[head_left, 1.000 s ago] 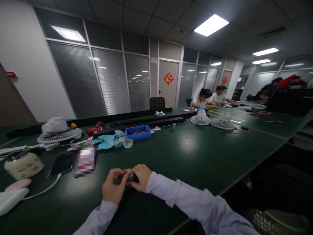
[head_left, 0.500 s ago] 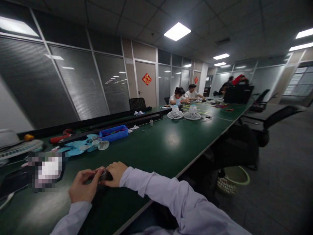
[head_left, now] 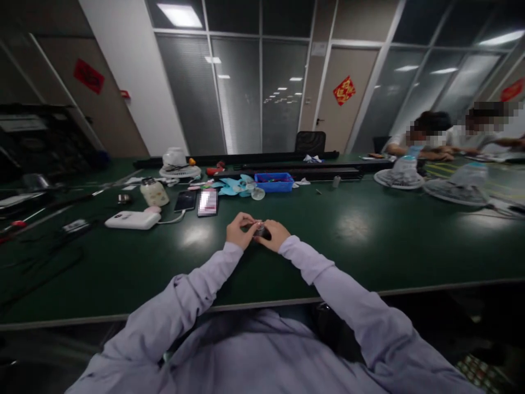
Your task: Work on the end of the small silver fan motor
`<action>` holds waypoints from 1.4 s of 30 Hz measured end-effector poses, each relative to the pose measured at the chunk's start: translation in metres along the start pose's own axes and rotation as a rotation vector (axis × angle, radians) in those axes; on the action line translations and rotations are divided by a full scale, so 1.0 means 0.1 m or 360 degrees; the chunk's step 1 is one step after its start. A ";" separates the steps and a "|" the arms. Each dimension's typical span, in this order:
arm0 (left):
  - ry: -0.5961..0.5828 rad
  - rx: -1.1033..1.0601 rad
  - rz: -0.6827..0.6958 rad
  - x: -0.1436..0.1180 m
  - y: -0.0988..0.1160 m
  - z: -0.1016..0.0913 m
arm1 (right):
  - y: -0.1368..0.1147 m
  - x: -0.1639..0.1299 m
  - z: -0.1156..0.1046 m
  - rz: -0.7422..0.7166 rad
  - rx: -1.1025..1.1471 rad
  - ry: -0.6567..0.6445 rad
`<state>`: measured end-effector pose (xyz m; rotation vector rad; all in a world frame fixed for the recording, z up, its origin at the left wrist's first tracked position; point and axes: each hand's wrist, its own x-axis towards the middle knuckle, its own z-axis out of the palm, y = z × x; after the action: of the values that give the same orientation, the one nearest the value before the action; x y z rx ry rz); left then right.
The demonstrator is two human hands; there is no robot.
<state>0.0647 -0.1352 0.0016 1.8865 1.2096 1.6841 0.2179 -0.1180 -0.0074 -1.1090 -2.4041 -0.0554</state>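
Over the green table [head_left: 324,246], both hands meet around a small dark rounded object [head_left: 260,232]. The thumb and fingers of my left hand [head_left: 241,231] are closed on its left side. My right hand [head_left: 277,234] curls round it from the right. Its kind is hard to tell, since the fingers cover most of it. Behind the hands lie blue fan blades [head_left: 235,186], and beside them stands a blue tray [head_left: 274,183] holding small items.
Two phones [head_left: 208,202], a white power bank [head_left: 133,220] and a cream jar [head_left: 154,192] lie to the left. Two fan housings [head_left: 400,174] stand to the right, near two seated people [head_left: 430,134]. The table's front edge [head_left: 262,303] runs close to my body.
The view has swung left, so the hands now appear near the centre and more of the table's left side shows. Both hands keep their hold on the dark object.
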 end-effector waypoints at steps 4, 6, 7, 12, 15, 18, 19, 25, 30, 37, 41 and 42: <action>-0.0054 0.0013 0.0032 -0.04 0.04 0.00 | -0.01 -0.01 -0.01 0.0015 -0.0010 -0.0033; -0.0053 0.0032 0.0043 -0.05 0.04 0.01 | 0.01 -0.01 0.01 0.0022 -0.0018 -0.0054; -0.0052 0.0047 0.0047 -0.06 0.04 0.01 | 0.02 0.00 0.02 0.0026 -0.0024 -0.0061; -0.0045 0.0095 0.0082 -0.08 0.01 0.02 | 0.05 0.02 0.05 0.0016 -0.0048 -0.0104; -0.0037 0.0093 0.0099 -0.10 0.02 0.03 | 0.05 0.01 0.05 0.0033 -0.0066 -0.0110; -0.0034 0.0085 0.0104 -0.11 0.02 0.04 | 0.03 0.01 0.04 0.0068 -0.0068 -0.0123; -0.0033 0.0081 0.0104 -0.11 0.02 0.04 | 0.02 0.00 0.04 0.0081 -0.0063 -0.0130; -0.0018 0.0065 0.0070 -0.10 0.05 0.05 | -0.03 -0.01 -0.02 0.0182 -0.0047 -0.0190; -0.0027 0.0020 0.0026 -0.07 0.02 0.06 | -0.03 0.02 -0.04 0.0255 -0.0091 -0.0258; -0.0093 -0.0047 -0.0018 0.04 -0.06 0.08 | 0.03 0.14 -0.01 0.0296 -0.0134 -0.0299; -0.0237 -0.0134 -0.0108 0.22 -0.16 0.09 | 0.08 0.19 -0.01 0.0343 -0.0146 -0.0302; -0.0285 -0.0163 -0.0135 0.26 -0.18 0.08 | 0.09 0.20 -0.01 0.0349 -0.0147 -0.0303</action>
<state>0.0642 -0.1024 0.0036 1.8528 1.0963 1.4698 0.2140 -0.0980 0.0007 -1.4746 -2.4480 0.0138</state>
